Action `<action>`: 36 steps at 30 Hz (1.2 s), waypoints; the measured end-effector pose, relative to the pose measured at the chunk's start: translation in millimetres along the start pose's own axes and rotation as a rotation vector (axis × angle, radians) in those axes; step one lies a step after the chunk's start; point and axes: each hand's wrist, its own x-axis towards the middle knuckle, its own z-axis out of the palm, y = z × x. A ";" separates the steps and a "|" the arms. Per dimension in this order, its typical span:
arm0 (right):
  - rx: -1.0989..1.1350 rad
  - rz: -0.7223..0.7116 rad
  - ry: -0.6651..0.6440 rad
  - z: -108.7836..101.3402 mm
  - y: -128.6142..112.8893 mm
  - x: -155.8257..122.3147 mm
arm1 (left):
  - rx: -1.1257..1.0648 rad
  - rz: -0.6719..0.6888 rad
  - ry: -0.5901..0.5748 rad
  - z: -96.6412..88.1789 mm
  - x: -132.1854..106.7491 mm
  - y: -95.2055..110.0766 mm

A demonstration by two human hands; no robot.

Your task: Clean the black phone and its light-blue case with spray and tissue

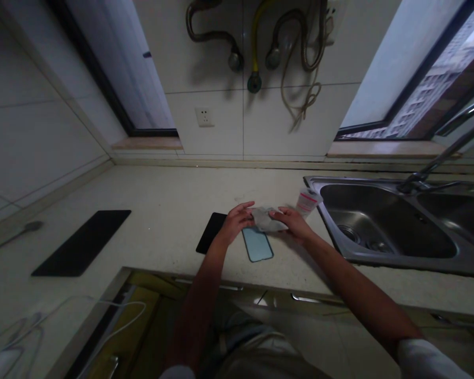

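Visibility limits, worktop (174, 195) and sink (418, 237)
Near the worktop's front edge, the left hand (237, 222) partly covers a black slab (209, 233); a crumpled packet (266, 221), contents indistinct, hides the far end of a blue case (258, 247). Print on the red-striped bag (307, 201) is illegible. The sink's right end is cropped.

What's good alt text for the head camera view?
A person's right hand holds a crumpled pale packet, left hand at its edge, over a kitchen counter. A light-blue rectangle and black slab lie nearby; a steel sink sits right.
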 end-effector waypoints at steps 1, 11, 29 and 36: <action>0.042 0.008 0.002 -0.9 -1.3 0.4 | 0.087 0.060 0.073 -4.6 0.6 -1.4; 0.469 0.117 -0.051 -8.4 6.8 11.2 | 1.675 0.359 0.297 -14.8 -1.1 -18.8; 0.517 0.158 -0.115 10.9 19.0 7.2 | 0.200 0.065 0.446 -5.0 7.6 -17.6; 0.456 0.126 -0.135 21.8 18.1 0.5 | -0.397 -0.355 0.304 0.5 8.0 -10.2</action>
